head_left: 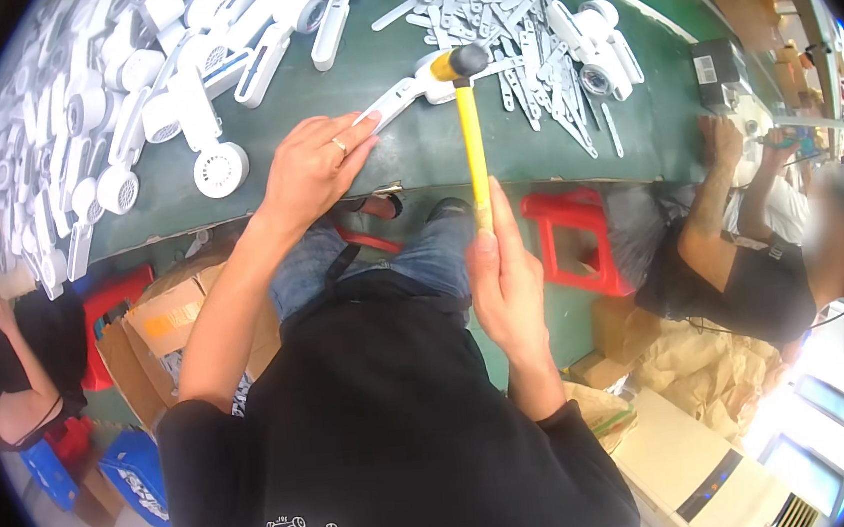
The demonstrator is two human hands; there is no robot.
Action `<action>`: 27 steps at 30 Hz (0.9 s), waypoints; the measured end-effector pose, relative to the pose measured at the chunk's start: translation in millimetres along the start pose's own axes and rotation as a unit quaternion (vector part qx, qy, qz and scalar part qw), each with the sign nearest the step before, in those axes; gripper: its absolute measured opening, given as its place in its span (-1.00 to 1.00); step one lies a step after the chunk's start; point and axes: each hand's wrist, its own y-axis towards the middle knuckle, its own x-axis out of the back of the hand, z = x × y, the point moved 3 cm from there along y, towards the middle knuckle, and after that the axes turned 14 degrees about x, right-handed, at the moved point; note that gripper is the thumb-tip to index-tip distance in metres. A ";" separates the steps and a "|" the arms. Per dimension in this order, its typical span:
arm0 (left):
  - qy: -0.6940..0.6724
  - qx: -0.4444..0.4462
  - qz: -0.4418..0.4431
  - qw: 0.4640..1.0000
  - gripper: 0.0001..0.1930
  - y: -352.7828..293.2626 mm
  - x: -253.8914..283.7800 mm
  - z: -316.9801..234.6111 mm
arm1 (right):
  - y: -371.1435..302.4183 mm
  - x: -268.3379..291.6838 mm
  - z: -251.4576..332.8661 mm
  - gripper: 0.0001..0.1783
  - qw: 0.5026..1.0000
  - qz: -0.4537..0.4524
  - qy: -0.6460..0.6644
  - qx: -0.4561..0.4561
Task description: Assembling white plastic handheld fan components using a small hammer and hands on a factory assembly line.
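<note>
My left hand (318,167) grips the handle of a white handheld fan (396,103) and holds it against the green tabletop. Closed around the yellow shaft of a mallet (472,139) is my right hand (509,281). The mallet's head, dark at one end and yellowish at the other, is over the round end of the fan and partly hides it. Whether the mallet touches the fan I cannot tell. Right behind the fan lies a heap of flat, narrow white strips (525,64).
Many white handheld fans (221,169) are piled at the left of the green table (328,101). A few more fans (609,54) lie at the right. A red stool (581,240) and cardboard boxes (171,316) stand below. Co-workers (742,246) sit on both sides.
</note>
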 end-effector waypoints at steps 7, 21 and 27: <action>-0.021 -0.007 0.003 1.000 -0.65 1.6 -0.5 1.2 | 35.8 -20.4 -2.6 -0.38 0.986 0.089 -0.118 -0.078; -0.021 -0.005 0.000 1.000 -0.65 5.9 -1.7 3.7 | 29.8 -19.5 2.2 -0.36 0.986 0.036 -0.160 0.017; -0.024 -0.011 -0.005 1.000 -0.65 4.1 -1.2 0.9 | 16.8 -21.7 16.5 -0.33 0.968 -0.100 -0.166 0.159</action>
